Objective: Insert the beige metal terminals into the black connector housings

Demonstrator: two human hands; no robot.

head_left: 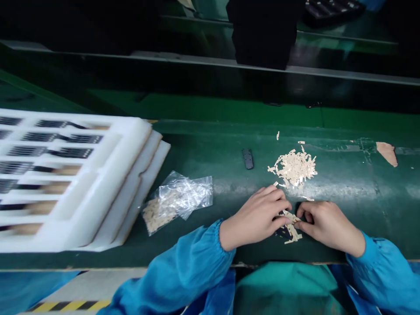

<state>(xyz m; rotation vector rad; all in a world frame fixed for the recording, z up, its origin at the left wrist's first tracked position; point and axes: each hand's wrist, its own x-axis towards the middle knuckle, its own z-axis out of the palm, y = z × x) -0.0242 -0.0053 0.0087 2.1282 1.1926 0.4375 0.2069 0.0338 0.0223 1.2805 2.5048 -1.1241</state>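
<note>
Small pale beige strips (pixel 293 238) and a dark flat piece (pixel 282 232) lie close together under my fingertips near the table's front edge. My left hand (pixel 257 215) reaches in from the left, thumb and fingers closed around a beige strip. From the other side my right hand (pixel 323 225) pinches at the same spot, its thumb and index finger together; whatever is between them is too small to make out. Just beyond my hands a loose pile of similar beige strips (pixel 297 167) is spread on the green table. A small black plastic part (pixel 248 159) lies left of that pile.
White foam trays (pixel 131 151) are stacked at the left, the top one holding black parts in slots. Clear plastic bags (pixel 187 194), one with beige pieces inside, lie beside them. A torn tan scrap (pixel 387 153) sits at the right. A dark ledge (pixel 197 59) runs across the back.
</note>
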